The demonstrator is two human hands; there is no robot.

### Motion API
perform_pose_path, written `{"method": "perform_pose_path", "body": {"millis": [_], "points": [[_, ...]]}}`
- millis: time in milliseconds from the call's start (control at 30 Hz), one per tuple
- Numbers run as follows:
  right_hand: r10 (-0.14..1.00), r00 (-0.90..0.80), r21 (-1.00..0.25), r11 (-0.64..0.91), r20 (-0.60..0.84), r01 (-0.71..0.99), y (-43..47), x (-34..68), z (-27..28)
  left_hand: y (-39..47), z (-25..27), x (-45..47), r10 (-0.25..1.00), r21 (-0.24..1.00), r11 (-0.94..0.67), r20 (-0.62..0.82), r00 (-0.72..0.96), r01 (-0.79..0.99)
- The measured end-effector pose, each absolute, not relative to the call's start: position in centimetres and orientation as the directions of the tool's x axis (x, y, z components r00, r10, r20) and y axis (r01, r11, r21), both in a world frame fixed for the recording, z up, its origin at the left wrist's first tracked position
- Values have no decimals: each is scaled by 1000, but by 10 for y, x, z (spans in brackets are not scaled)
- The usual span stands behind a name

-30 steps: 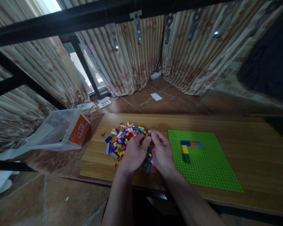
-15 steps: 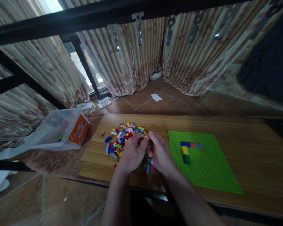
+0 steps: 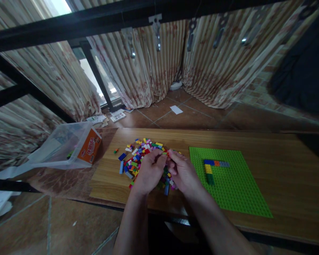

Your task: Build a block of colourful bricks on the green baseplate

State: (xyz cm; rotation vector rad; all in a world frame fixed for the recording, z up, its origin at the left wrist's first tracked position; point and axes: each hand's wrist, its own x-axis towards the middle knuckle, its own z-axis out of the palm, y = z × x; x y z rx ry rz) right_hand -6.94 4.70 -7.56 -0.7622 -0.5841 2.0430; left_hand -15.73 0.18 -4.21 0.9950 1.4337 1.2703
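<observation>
Over a heap of mixed toy building bricks (image 3: 133,164), my left hand (image 3: 150,173) and my right hand (image 3: 184,173) meet with fingertips close together. Pinched between them is a small toy brick (image 3: 167,153), reddish with a bit of yellow-green showing; the fingers hide most of it, so I cannot tell if it is one piece or two joined. To the right lies a green studded baseplate (image 3: 236,191). On it, blue, orange and grey bricks (image 3: 217,163) form a row, and yellow and green bricks (image 3: 208,174) run down from its left end.
A clear plastic bin (image 3: 57,164) with an orange label lies at the left end of the wooden table (image 3: 287,170). Curtains (image 3: 159,74) hang beyond the table, and a dark metal bar (image 3: 101,23) crosses above. Papers (image 3: 176,109) lie on the tiled floor.
My right hand has shifted slightly, its fingers a little more spread below the pinch. Both hands stay over the heap; the bricks on the baseplate are the same.
</observation>
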Motion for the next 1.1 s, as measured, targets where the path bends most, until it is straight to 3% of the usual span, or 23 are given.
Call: {"method": "perform_pose_path", "body": {"millis": [100, 200, 333, 467, 600, 867, 1100], "points": [[816, -457, -549, -577, -354, -605, 47, -71, -76, 1, -43, -164, 959, 990, 143, -134, -249, 19], [784, -471, -497, -621, -405, -607, 47, -70, -75, -2, -47, -179, 940, 942, 187, -89, -328, 280], [835, -396, -625, -549, -382, -556, 49, -67, -73, -7, -52, -200, 864, 722, 383, -59, -500, 576], [878, -357, -771, -460, -319, -440, 49, -69, -74, -8, -56, -207, 815, 605, 514, -126, -565, 607], [855, -411, -798, -474, -316, -373, 48, -73, -74, -6, -58, -204, 813, 555, 534, -129, -568, 638], [777, -541, -760, -554, -324, -340, 44, -71, -72, -6, -54, -201, 822, 616, 497, -108, -559, 612], [785, -576, -812, -479, -227, -333, 44, -66, -73, -2, -58, -204, 821, 651, 476, -86, -565, 591]]}}
